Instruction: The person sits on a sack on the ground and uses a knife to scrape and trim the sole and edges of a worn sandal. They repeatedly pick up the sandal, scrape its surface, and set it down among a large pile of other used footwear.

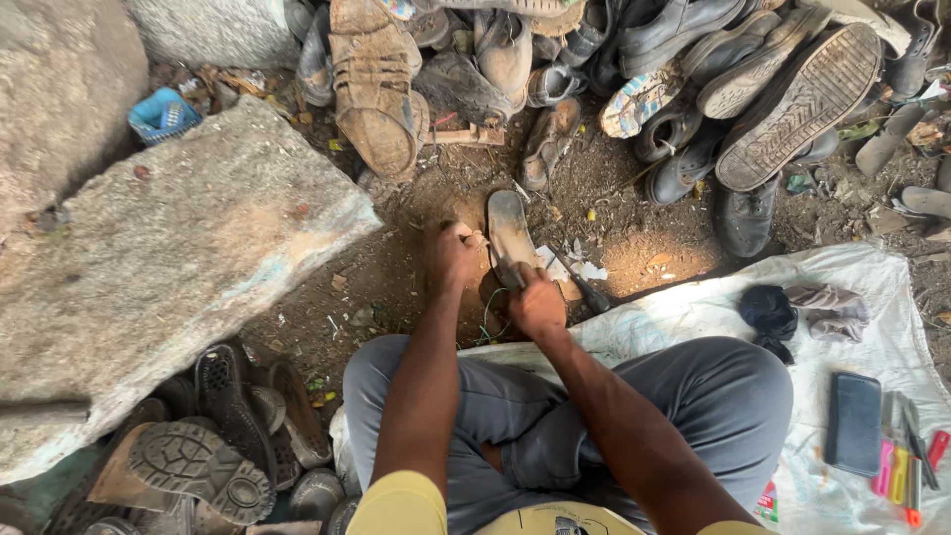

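I sit cross-legged in grey trousers on a white woven sheet (693, 307). A worn shoe sole (508, 230) lies sole-side up on the dirt in front of my knees. My left hand (451, 260) grips its left edge and a small piece beside it. My right hand (536, 302) is closed at the sole's near end, pressing down; whatever tool it holds is hidden by the fingers. A dark-handled tool (584, 287) lies on the ground just right of my right hand.
A heap of old shoes and sandals (634, 69) fills the far side. Large stone slabs (168, 248) stand at left, more shoes (213, 446) below them. On the sheet at right lie dark cloths (783, 312), a black phone (854, 421) and several small coloured tools (906, 466).
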